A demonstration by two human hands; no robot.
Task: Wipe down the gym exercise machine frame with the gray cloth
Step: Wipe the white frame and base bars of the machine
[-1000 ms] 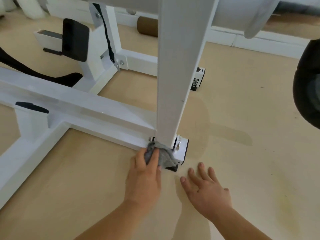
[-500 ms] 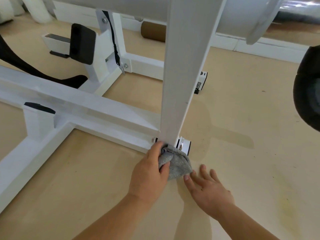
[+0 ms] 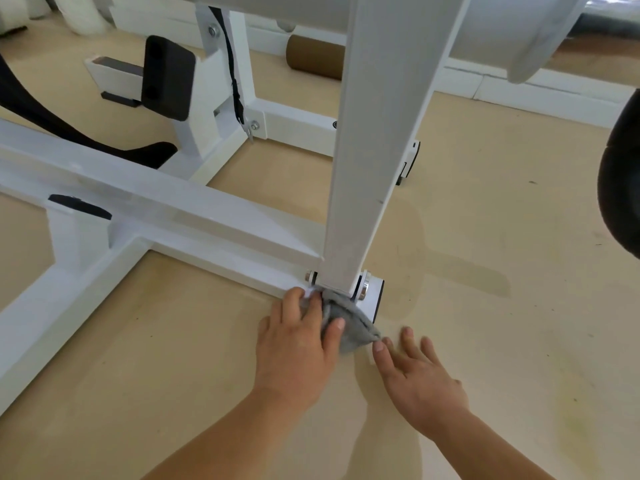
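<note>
Tan floor (image 3: 485, 341), scuffed, white baseboard (image 3: 540, 95) along back. White frame (image 3: 207, 216) low across left and centre, upright post (image 3: 374, 150) rising from its near end. Gray cloth (image 3: 349, 329) bunched at base of post, pressed against frame corner beside bolt (image 3: 363, 289) and end cap (image 3: 375, 299), one edge trailing onto floor. Left hand (image 3: 298, 344) gripping cloth, fingers curled over it, fingertips at frame edge. Right hand (image 3: 415, 379) flat on floor just right of cloth, fingers straight and spread, index tip at cloth edge; contact hard to tell. Black pad (image 3: 168, 77) on bracket behind at left, brown roller (image 3: 315, 55) near baseboard, dark round shape (image 3: 623, 174) at right edge, cut off.
</note>
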